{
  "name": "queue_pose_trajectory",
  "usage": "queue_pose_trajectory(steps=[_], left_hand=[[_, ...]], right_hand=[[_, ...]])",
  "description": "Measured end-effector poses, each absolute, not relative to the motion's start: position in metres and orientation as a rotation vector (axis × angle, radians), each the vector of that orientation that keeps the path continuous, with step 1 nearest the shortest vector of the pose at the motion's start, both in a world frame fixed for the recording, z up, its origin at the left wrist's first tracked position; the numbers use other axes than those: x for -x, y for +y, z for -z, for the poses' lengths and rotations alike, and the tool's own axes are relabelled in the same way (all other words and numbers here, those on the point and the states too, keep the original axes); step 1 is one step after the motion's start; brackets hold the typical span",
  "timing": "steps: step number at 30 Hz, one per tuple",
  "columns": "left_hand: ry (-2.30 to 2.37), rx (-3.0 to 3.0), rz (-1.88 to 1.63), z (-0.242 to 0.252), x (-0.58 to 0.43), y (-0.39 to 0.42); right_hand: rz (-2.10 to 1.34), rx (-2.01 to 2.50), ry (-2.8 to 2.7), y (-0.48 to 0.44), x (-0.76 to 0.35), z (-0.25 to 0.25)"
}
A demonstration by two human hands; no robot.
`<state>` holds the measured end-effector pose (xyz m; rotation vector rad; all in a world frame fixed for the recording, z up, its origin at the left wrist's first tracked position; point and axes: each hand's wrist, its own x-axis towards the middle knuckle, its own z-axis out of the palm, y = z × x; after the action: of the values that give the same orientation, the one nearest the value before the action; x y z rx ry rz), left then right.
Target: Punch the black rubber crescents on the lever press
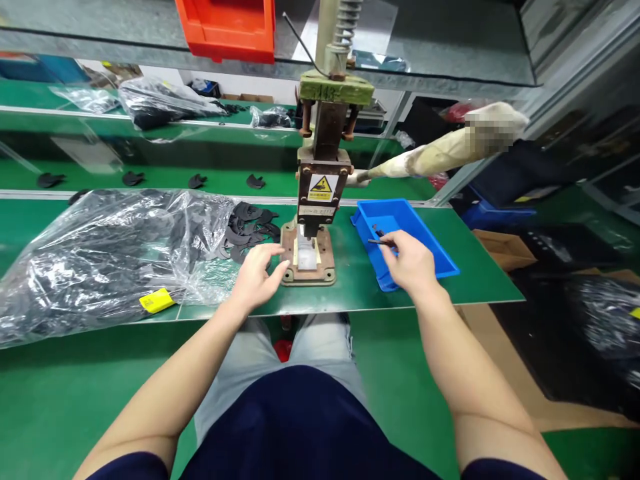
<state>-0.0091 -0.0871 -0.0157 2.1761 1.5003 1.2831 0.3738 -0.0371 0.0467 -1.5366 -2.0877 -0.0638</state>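
My left hand (261, 275) is at the left edge of the hand press (324, 180). Its thumb and index finger are apart, with nothing visible between them. The press base (326, 257) carries a small pale fixture (307, 257) under the ram. Over the near part of a blue tray (434, 247), my right hand (413, 261) pinches a thin dark piece (379, 241), whose exact kind I cannot make out. Flat black curved parts (245, 230) lie in a pile left of the press, by the mouth of a clear plastic bag (115, 247).
The wrapped press lever (425, 159) sticks out to the right above the tray. Several black parts sit spaced along the green strip behind the bench (345, 297). An orange bin (227, 30) stands on the shelf overhead. A yellow label (157, 301) lies on the bag.
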Motion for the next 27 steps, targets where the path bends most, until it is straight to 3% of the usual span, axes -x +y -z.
queue_pose_trajectory(steps=[8, 14, 27], left_hand=[[1.071, -2.115, -1.299, -0.010, -0.031, -0.105], [1.145, -2.059, -1.301, -0.006, -0.012, -0.114], [1.160, -1.862, -1.197, 0.000, -0.006, -0.136]], right_hand=[[-0.534, 1.121, -2.147, -0.075, -0.265, -0.035], [-0.911, 1.014, -2.109, -0.078, -0.238, -0.028], [-0.792, 0.889, -2.204, -0.084, -0.236, -0.011]])
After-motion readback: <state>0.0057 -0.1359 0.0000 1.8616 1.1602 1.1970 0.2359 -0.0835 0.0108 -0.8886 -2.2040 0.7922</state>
